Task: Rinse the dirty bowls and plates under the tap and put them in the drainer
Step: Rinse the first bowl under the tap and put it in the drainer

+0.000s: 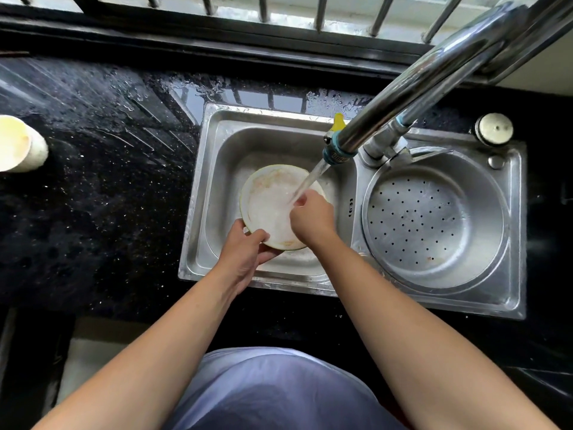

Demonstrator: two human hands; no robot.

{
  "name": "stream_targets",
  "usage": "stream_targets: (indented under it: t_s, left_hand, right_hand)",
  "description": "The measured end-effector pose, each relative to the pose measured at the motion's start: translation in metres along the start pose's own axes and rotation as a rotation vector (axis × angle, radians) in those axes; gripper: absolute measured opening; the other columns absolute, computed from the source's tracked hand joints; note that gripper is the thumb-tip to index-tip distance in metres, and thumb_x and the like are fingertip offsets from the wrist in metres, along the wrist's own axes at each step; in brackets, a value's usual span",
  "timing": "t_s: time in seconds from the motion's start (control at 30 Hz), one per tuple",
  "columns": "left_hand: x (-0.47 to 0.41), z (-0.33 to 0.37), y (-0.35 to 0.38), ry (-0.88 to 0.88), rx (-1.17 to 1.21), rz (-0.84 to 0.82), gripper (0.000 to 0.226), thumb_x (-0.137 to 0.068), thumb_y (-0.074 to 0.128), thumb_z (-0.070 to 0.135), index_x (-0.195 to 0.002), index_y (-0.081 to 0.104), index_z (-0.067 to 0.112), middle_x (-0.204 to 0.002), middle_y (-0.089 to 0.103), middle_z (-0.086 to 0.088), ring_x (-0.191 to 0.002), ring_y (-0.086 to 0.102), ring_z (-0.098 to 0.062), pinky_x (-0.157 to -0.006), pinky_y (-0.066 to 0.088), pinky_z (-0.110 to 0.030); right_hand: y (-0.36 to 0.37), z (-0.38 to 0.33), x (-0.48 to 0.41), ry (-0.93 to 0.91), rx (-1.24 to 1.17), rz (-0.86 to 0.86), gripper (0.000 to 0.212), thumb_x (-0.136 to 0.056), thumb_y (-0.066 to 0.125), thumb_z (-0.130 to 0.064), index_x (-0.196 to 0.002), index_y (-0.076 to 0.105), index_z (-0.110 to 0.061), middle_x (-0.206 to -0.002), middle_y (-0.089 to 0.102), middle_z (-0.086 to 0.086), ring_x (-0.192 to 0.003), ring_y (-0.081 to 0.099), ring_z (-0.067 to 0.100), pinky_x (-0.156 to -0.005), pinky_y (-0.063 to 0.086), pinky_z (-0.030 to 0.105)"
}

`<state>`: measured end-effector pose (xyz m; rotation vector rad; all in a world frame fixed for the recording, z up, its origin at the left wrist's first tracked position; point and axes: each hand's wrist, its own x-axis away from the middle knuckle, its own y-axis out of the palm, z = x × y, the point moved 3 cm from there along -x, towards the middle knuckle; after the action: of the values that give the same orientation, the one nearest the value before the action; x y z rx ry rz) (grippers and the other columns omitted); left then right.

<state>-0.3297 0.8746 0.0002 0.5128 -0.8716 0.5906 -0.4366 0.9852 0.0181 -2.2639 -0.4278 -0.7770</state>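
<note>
White plate [266, 209] gripped at its near rim by left hand [245, 256]; right hand [311, 217], fingers curled, rubs it.

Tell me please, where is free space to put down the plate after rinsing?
The round perforated drainer, right of the tap, holds nothing. The wet black counter between sink and pale bowl is also bare. The basin is crowded: both hands, plate.

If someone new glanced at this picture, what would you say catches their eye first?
Probably the stream of water running from the tap onto a smeared plate, held over the left sink basin. The left hand holds its near rim while the right hand rubs its face. To the right, the round perforated drainer holds no dishes.
</note>
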Motion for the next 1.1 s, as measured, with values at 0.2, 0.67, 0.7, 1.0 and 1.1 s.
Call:
stream_targets:
  t_s: [0.2, 0.67, 0.7, 1.0, 1.1]
  left_hand:
    - [0.001, 0.004, 0.004, -0.006, -0.001, -0.035, 0.052, -0.094, 0.048, -0.012, -0.142, 0.045, 0.006, -0.138, 0.058, -0.019, -0.107, 0.073, -0.039, -0.082, 0.067, -0.046]
    - [0.005, 0.004, 0.011, -0.013, 0.028, -0.021, 0.034, -0.095, 0.05, -0.006, -0.125, 0.047, 0.009, -0.133, 0.053, -0.013, -0.096, 0.079, -0.043, -0.087, 0.067, -0.047]
    - [0.005, 0.004, 0.011, -0.013, 0.029, -0.021, 0.031, -0.095, 0.05, -0.006, -0.121, 0.048, 0.01, -0.133, 0.053, -0.013, -0.096, 0.079, -0.043, -0.085, 0.067, -0.046]
    - [-0.005, 0.007, 0.017, 0.048, -0.103, 0.062, 0.031, -0.089, 0.063, 0.004, -0.117, 0.05, 0.01, -0.125, 0.059, -0.017, -0.084, 0.081, -0.041, -0.07, 0.068, -0.041]
    - [-0.006, 0.011, 0.022, 0.092, -0.17, 0.107, 0.038, -0.075, 0.07, 0.015, -0.108, 0.051, 0.016, -0.119, 0.06, -0.015, -0.087, 0.08, -0.042, -0.066, 0.067, -0.039]
  right_hand:
    - [-0.093, 0.02, -0.014, 0.033, -0.274, 0.476, 0.037, -0.085, 0.052, -0.006, -0.114, 0.071, -0.018, -0.109, 0.07, 0.0, -0.106, 0.065, 0.023, -0.093, 0.049, 0.027]
    - [-0.196, 0.011, -0.065, 0.218, -0.425, 0.376, 0.012, -0.09, 0.052, -0.008, -0.09, 0.062, -0.014, -0.089, 0.056, -0.001, -0.093, 0.055, 0.022, -0.087, 0.051, 0.036]
    - [-0.197, 0.01, -0.064, 0.211, -0.448, 0.366, 0.015, -0.092, 0.053, -0.01, -0.08, 0.055, -0.02, -0.081, 0.053, -0.003, -0.088, 0.056, 0.021, -0.086, 0.051, 0.036]
    - [-0.142, 0.027, -0.021, 0.047, -0.092, 0.207, 0.011, -0.092, 0.054, -0.009, -0.088, 0.064, -0.009, -0.084, 0.061, 0.0, -0.088, 0.056, 0.024, -0.081, 0.047, 0.023]
    - [-0.079, 0.03, 0.01, -0.174, 0.1, -0.167, 0.047, -0.091, 0.062, -0.011, -0.137, 0.061, -0.008, -0.14, 0.061, 0.01, -0.13, 0.054, 0.024, -0.109, 0.038, 0.028]
